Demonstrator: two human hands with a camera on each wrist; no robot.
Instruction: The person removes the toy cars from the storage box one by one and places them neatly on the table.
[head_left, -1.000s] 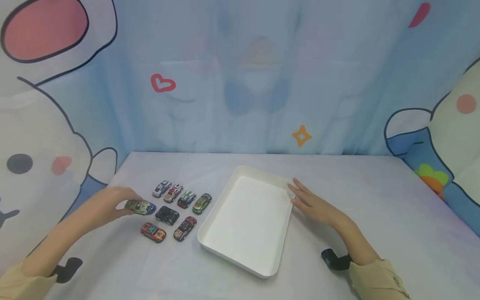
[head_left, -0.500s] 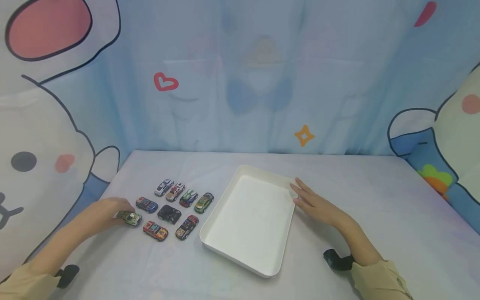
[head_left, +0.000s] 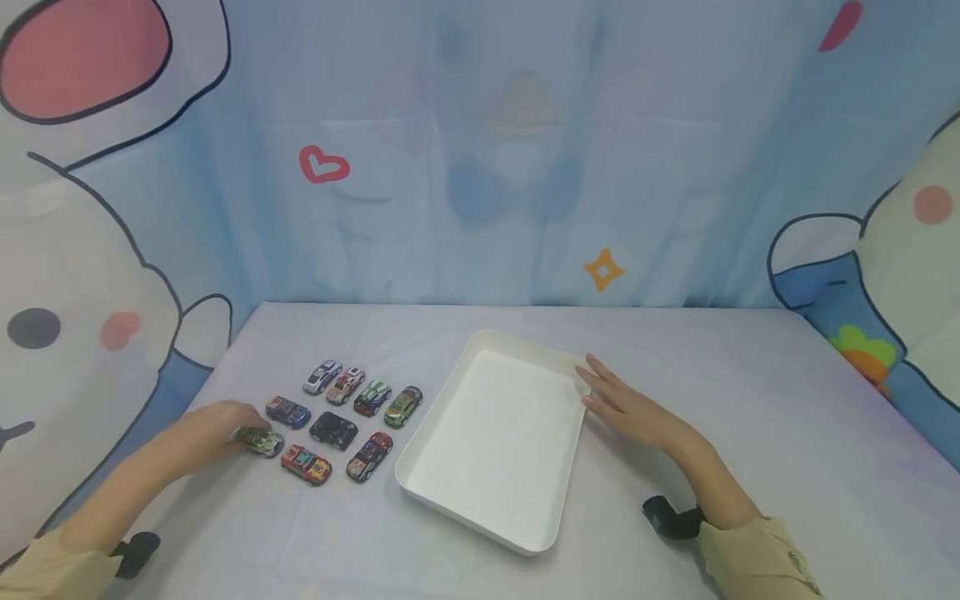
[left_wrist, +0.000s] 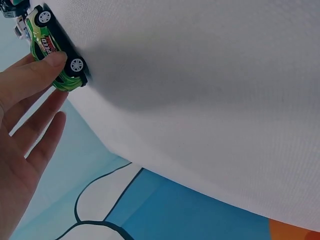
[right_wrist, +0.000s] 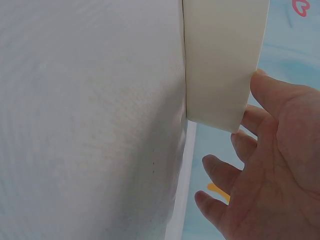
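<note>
So the left hand (head_left: 217, 427) has its fingers on a green toy car (head_left: 260, 441), which sits on the table (head_left: 712, 375) at the near-left corner of the car cluster; in the left wrist view the thumb presses on the car's side and the other fingers are loosely spread past it, not wrapped round, so it's more of a light touch than a real grip. The right hand (head_left: 626, 408) lies flat with straight, relaxed fingers, fingertips against the far right edge of the white tray (head_left: 555, 500); it holds nothing.

What could go wrong, my guess: that green car has free wheels and only one thumb on it; a nudge from the fingertips could send it rolling away from the hand, or into the red car (head_left: 306, 464) just beyond the fingertips, and that would knock the rows out of line; the blue car (head_left: 288, 412) is right by the knuckles too, so a careless lift could clip it. The tray is only braced by fingertips on one side; a push could make it slide toward the cars.

Count: nine toy cars total, four in the far row, two in the middle, three in the near row counting the one under the fingers; one tray, nothing in it; two hands.
</note>
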